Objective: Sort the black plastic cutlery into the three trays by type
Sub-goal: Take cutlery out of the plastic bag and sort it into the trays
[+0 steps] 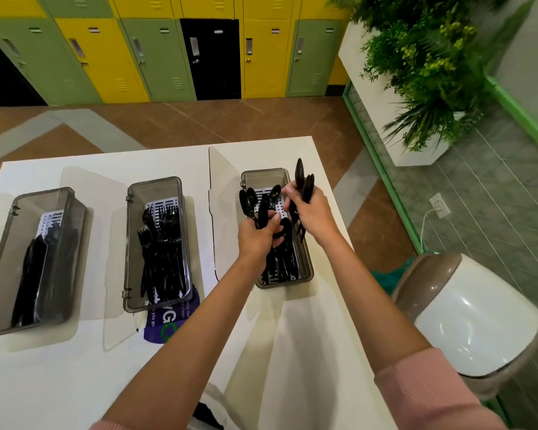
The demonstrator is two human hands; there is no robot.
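Three smoky clear trays stand in a row on the white table (75,383). The left tray (1,252) holds black knives (41,274). Black forks (163,252) fill the middle tray (128,243). The right tray (308,268) holds black spoons (281,262). Over the right tray, my left hand (256,235) grips a bunch of spoons (250,201), bowls pointing away from me. My right hand (312,212) grips another bunch of spoons (303,180), bowls raised above the tray's far end.
Open tray lids (221,193) lie flat beside the trays. A purple printed sheet (168,321) sits under the middle tray's near end. A white and brown swing-lid bin (466,318) stands right of the table, lockers (156,57) behind, a planter (416,72) at the far right.
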